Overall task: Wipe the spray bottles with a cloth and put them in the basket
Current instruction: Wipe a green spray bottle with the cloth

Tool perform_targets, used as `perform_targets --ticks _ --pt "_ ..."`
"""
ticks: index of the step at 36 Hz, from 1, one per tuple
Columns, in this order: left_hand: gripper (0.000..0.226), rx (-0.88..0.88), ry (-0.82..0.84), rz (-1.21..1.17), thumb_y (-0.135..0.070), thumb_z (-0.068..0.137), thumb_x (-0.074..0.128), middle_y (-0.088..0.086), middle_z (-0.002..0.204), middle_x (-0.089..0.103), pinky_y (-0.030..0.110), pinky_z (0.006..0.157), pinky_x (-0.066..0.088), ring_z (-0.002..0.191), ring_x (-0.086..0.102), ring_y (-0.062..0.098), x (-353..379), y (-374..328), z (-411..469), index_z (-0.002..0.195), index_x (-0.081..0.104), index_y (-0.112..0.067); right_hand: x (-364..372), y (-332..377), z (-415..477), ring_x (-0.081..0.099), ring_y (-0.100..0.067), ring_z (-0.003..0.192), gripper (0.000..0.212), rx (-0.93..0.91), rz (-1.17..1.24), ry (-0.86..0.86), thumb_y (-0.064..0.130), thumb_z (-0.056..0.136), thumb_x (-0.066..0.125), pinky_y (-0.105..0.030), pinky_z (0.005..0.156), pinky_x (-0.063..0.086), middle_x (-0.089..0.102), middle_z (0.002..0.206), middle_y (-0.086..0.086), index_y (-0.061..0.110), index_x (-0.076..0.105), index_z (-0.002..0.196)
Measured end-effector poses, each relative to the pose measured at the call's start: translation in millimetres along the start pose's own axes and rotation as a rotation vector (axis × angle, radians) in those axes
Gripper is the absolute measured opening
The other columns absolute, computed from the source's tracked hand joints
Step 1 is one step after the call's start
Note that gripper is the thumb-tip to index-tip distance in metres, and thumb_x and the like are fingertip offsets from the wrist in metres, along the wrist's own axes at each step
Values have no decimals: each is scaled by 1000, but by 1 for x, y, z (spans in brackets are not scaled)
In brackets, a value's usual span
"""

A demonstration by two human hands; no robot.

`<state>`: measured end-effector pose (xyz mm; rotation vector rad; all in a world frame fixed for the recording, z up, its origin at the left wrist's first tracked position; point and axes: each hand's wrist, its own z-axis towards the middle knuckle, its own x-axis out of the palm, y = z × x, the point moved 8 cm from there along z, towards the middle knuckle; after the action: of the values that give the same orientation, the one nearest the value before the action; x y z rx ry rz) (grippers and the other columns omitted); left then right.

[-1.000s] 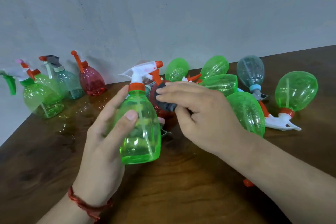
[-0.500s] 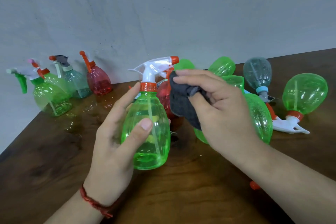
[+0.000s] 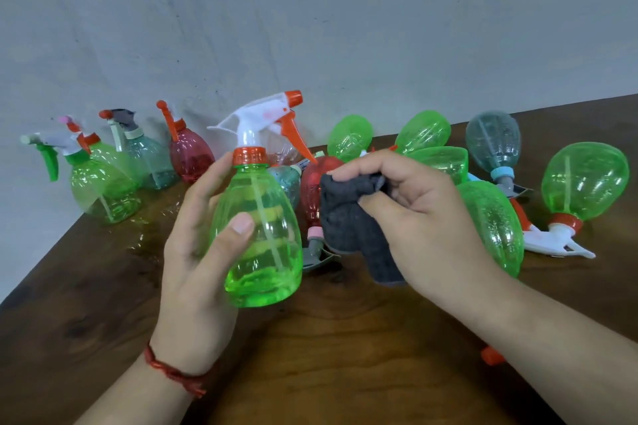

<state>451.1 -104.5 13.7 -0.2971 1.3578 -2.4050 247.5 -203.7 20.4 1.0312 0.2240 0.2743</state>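
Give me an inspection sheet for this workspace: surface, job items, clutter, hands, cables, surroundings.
Surface: dark brown wooden table.
Job's things: clear green plastic spray bottle held upright; dark grey cloth beside it; upright spray bottles back left; toppled spray bottles back right; basket not seen.
Clutter: small orange plastic piece by right forearm.
Hands: left hand grips the bottle; right hand grips the cloth.
Cables: nothing seen.
Surroundings: plain grey wall.

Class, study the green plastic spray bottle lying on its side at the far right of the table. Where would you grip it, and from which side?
Probably round the belly of the translucent green plastic spray bottle, coming from above. It lies on its side, so the rounded body faces up, while its orange collar and white trigger head rest low on the wooden table.
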Motion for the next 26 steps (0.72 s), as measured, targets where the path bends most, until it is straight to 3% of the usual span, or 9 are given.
perform_targets --ticks 2,4,7,8,12,15,18,20,26 --pt "64 11 -28 12 -27 87 68 0 141 68 53 104 57 130 66 23 -3 0 2 151 57 -25 13 -6 -4 71 -10 112 48 82 34 61 -15 94 54 -51 108 53 78 112 11 24 76 110" --pt "66 -10 -44 -30 -30 85 70 -1 137 70 53 104 53 129 66 27 -6 4 2 150 56 -23 27 -16 -10 70 -9 117 49 182 77 125 -15 95 56 -49 112 50 77 119 13 23 75 119" --pt "59 -44 -37 -62 -39 83 69 3 126 73 51 97 54 116 70 28 -7 10 5 138 60 -19 44 -30 -21 68 -38 120 48 282 105 229 3 95 59 -65 108 49 75 127 13 35 73 128" --pt "54 -37 -27 -31 -41 84 70 2 123 73 50 96 55 113 70 27 -6 11 6 133 61 -18 46 -31 -23 68 -38 121 50 295 115 243 7 92 59 -66 109 48 74 128 12 38 72 130" --pt "48 64 10 245 -53 84 74 -3 121 71 30 96 52 113 68 15 -9 5 13 125 64 -28 44 -26 -21 64 -12 130 53 276 158 209 -8 96 58 -50 119 43 73 131 10 29 73 131" --pt "52 74 18 380 -63 78 78 2 121 70 42 97 54 111 68 22 -17 6 20 125 66 -44 43 -21 -22 64 -10 130 57 267 156 194 -14 99 54 -46 117 46 73 132 11 29 72 132" --pt "57 18 72 351 -60 76 83 3 116 73 55 95 57 104 70 26 -21 13 24 127 69 -38 46 -23 -25 64 -10 129 59 278 117 161 -11 101 55 -45 115 48 72 133 14 36 73 131" --pt "55 -38 95 330 -61 77 81 0 112 73 56 92 59 99 70 26 -29 19 31 126 70 -40 52 -23 -25 64 -9 129 61 298 88 137 -10 102 55 -46 116 47 72 132 15 42 73 129" --pt "45 -206 61 206 -55 83 79 -1 106 75 25 88 55 106 71 25 -62 35 50 117 65 -30 77 -12 -1 59 2 129 62 300 -94 133 -5 102 57 -38 118 44 67 133 26 50 72 126"
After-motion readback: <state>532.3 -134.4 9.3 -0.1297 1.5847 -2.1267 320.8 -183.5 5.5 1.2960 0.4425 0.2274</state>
